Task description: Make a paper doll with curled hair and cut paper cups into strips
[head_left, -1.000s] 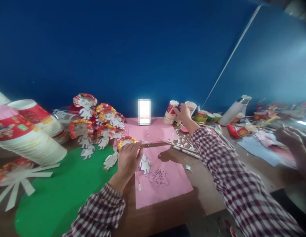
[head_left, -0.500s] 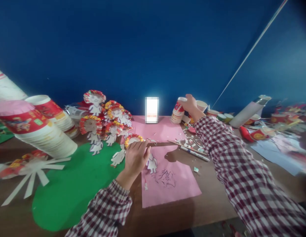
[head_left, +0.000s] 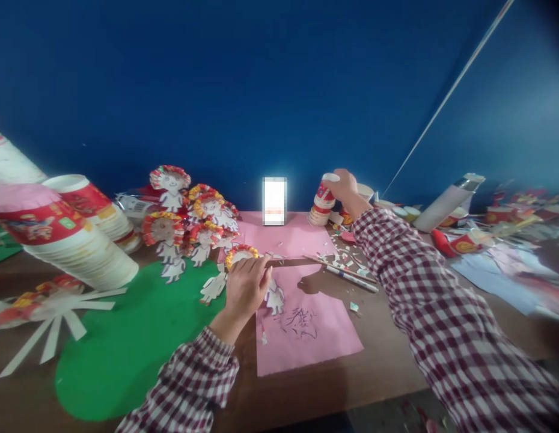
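At the back right, my right hand point(head_left: 345, 185) grips the upper part of a tilted stack of red-and-white paper cups point(head_left: 322, 204). My left hand point(head_left: 247, 285) lies palm down at the left edge of a pink sheet point(head_left: 327, 352), its fingers flat and partly hidden. Just behind it, a paper doll with a yellow-and-red pleated ring point(head_left: 238, 255) is partly covered by the hand. A white cut-out figure point(head_left: 274, 299) shows beside my left thumb. Black pen scribbles mark the pink sheet.
Several ring-haired paper dolls point(head_left: 206, 234) stand at the left behind a green sheet point(head_left: 139, 337). Tall cup stacks point(head_left: 90, 252) lean at far left. A marker point(head_left: 350, 278), paper scraps point(head_left: 347, 255) and a silver-topped cylinder point(head_left: 448, 201) are on the right. A blurred-out bright rectangle point(head_left: 274, 201) stands at the back.
The cup stack in my right hand tilts slightly more, with its upper part raised a little. My left hand stays in place; the whole view has shifted slightly.
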`<state>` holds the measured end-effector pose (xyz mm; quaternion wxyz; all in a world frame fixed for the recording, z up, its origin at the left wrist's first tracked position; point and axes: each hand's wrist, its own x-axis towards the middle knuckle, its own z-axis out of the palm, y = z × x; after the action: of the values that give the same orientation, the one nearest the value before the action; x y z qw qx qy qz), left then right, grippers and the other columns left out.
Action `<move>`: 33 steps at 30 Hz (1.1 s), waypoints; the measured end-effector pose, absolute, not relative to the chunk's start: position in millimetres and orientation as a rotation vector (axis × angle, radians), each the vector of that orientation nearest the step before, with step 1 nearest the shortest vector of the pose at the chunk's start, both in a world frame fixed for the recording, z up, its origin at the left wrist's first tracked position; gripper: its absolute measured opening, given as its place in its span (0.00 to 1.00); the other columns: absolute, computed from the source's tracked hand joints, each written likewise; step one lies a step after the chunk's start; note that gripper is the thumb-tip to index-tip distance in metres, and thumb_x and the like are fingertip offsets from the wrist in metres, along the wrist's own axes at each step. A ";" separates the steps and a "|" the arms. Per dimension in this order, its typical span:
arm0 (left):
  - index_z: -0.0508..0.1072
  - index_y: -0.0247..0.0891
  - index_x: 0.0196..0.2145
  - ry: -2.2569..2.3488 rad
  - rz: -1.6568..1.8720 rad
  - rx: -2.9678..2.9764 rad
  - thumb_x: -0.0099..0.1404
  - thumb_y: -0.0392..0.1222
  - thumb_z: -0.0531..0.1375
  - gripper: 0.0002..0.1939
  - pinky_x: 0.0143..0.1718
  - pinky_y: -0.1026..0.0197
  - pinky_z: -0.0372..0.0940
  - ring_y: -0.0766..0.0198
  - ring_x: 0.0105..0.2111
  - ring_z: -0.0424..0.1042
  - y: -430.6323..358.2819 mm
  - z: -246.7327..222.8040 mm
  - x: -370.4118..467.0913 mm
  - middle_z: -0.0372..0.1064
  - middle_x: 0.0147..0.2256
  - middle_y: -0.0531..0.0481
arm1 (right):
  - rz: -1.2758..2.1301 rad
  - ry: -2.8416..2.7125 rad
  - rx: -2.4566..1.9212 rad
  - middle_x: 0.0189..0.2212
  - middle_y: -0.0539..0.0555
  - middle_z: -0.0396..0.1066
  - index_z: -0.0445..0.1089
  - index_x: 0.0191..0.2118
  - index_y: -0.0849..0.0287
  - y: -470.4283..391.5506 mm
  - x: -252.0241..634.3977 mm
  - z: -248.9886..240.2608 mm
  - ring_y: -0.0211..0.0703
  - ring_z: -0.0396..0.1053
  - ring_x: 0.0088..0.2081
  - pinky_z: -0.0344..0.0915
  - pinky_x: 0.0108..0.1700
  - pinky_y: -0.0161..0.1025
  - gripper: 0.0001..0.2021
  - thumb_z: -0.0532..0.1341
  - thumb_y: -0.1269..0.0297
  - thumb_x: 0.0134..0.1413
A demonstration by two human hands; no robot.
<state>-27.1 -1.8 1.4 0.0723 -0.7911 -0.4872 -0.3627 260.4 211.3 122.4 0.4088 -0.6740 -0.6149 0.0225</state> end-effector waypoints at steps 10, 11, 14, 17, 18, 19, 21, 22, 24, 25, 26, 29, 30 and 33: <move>0.68 0.37 0.48 -1.466 -1.082 -2.379 0.65 0.40 0.53 0.14 0.43 0.54 0.61 0.56 0.38 0.68 -3.0 2.5 -27.5 0.71 0.35 0.46 | 0.026 -1.564 -1.807 0.47 0.60 0.69 0.66 0.50 0.59 208.5 261.2 132.7 0.54 0.67 0.50 0.63 0.51 0.48 0.27 0.64 0.55 0.42; 0.68 0.37 0.48 -1.464 -1.084 -2.378 0.65 0.40 0.53 0.14 0.43 0.54 0.61 0.56 0.38 0.68 -3.0 2.6 -27.5 0.71 0.35 0.46 | 0.026 -1.562 -1.797 0.47 0.60 0.69 0.66 0.50 0.59 208.9 261.6 132.5 0.54 0.67 0.50 0.63 0.51 0.48 0.26 0.64 0.55 0.42; 0.68 0.37 0.48 -1.463 -1.091 -2.376 0.65 0.39 0.53 0.14 0.43 0.54 0.61 0.56 0.38 0.68 -3.1 2.9 -27.3 0.71 0.35 0.46 | 0.033 -1.532 -1.771 0.48 0.60 0.69 0.65 0.50 0.57 210.1 263.5 130.2 0.54 0.67 0.49 0.64 0.50 0.48 0.26 0.63 0.54 0.43; 0.68 0.38 0.48 -1.461 -1.095 -2.376 0.65 0.40 0.53 0.14 0.43 0.54 0.61 0.56 0.39 0.68 -3.3 2.9 -27.0 0.71 0.35 0.45 | 0.043 -1.510 -1.783 0.49 0.60 0.69 0.64 0.51 0.58 211.3 264.9 128.4 0.54 0.68 0.49 0.64 0.50 0.48 0.28 0.63 0.53 0.43; 0.68 0.38 0.48 -1.462 -1.094 -2.375 0.65 0.40 0.53 0.14 0.43 0.54 0.61 0.56 0.39 0.68 -3.4 2.8 -27.0 0.71 0.35 0.45 | 0.042 -1.514 -1.786 0.49 0.60 0.69 0.65 0.51 0.58 211.7 265.0 128.3 0.53 0.67 0.49 0.64 0.50 0.47 0.28 0.63 0.53 0.43; 0.68 0.38 0.48 -1.464 -1.091 -2.375 0.65 0.40 0.53 0.14 0.43 0.54 0.61 0.56 0.39 0.68 -3.5 2.7 -27.0 0.71 0.35 0.45 | 0.041 -1.522 -1.788 0.49 0.60 0.69 0.65 0.51 0.59 212.0 264.9 128.4 0.53 0.67 0.49 0.64 0.50 0.47 0.28 0.63 0.53 0.43; 0.68 0.38 0.48 -1.465 -1.082 -2.377 0.65 0.40 0.53 0.14 0.43 0.54 0.61 0.56 0.39 0.68 -3.5 2.4 -27.2 0.71 0.35 0.45 | 0.039 -1.506 -1.787 0.48 0.60 0.69 0.64 0.52 0.60 212.5 264.5 129.0 0.53 0.67 0.49 0.64 0.50 0.47 0.29 0.63 0.53 0.43; 0.68 0.37 0.48 -1.464 -1.082 -2.376 0.65 0.40 0.53 0.14 0.43 0.54 0.61 0.56 0.39 0.68 -3.4 2.2 -27.4 0.71 0.35 0.45 | 0.040 -1.495 -1.784 0.48 0.60 0.69 0.64 0.52 0.60 212.6 264.3 129.2 0.53 0.67 0.49 0.64 0.50 0.47 0.30 0.63 0.52 0.43; 0.68 0.37 0.48 -1.459 -1.086 -2.372 0.65 0.40 0.53 0.14 0.43 0.53 0.61 0.56 0.39 0.68 -3.0 1.6 -27.7 0.71 0.36 0.45 | 0.050 -1.491 -1.782 0.49 0.60 0.68 0.64 0.52 0.60 212.7 264.3 129.2 0.53 0.67 0.49 0.64 0.50 0.47 0.30 0.63 0.52 0.42; 0.68 0.37 0.48 -1.456 -1.087 -2.370 0.65 0.40 0.53 0.14 0.43 0.53 0.61 0.56 0.39 0.68 -2.8 1.3 -27.7 0.71 0.36 0.45 | 0.049 -1.479 -1.779 0.49 0.60 0.68 0.64 0.52 0.60 212.6 264.6 129.0 0.53 0.67 0.49 0.64 0.50 0.47 0.30 0.63 0.52 0.43; 0.68 0.37 0.48 -1.457 -1.087 -2.369 0.65 0.40 0.53 0.14 0.43 0.53 0.61 0.56 0.39 0.68 -2.7 1.1 -27.8 0.71 0.36 0.44 | 0.043 -1.466 -1.771 0.49 0.60 0.68 0.63 0.52 0.59 212.6 265.0 128.5 0.53 0.67 0.49 0.64 0.50 0.48 0.29 0.63 0.51 0.43; 0.68 0.37 0.47 -1.463 -1.081 -2.382 0.65 0.39 0.53 0.14 0.43 0.53 0.61 0.55 0.39 0.68 -2.6 0.9 -27.8 0.71 0.36 0.44 | 0.039 -1.473 -1.750 0.48 0.60 0.68 0.63 0.52 0.58 213.0 266.5 126.4 0.53 0.67 0.49 0.63 0.50 0.49 0.28 0.62 0.51 0.45; 0.68 0.37 0.47 -1.463 -1.083 -2.386 0.65 0.39 0.53 0.14 0.43 0.53 0.61 0.55 0.39 0.68 -2.6 1.0 -27.8 0.71 0.36 0.44 | 0.039 -1.473 -1.744 0.48 0.60 0.68 0.63 0.52 0.58 213.4 266.9 125.9 0.53 0.67 0.49 0.63 0.50 0.50 0.28 0.61 0.51 0.45; 0.68 0.38 0.47 -1.463 -1.111 -2.389 0.64 0.39 0.53 0.14 0.43 0.53 0.61 0.56 0.39 0.68 -2.9 1.1 -27.8 0.71 0.35 0.44 | 0.031 -1.445 -1.719 0.48 0.59 0.67 0.63 0.52 0.57 214.2 267.2 125.7 0.53 0.66 0.49 0.63 0.50 0.50 0.28 0.60 0.50 0.46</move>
<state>-27.8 -2.9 1.1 0.0640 -0.7910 -0.4846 -0.3679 267.2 214.2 125.7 0.4330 -0.6899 -0.5800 0.0126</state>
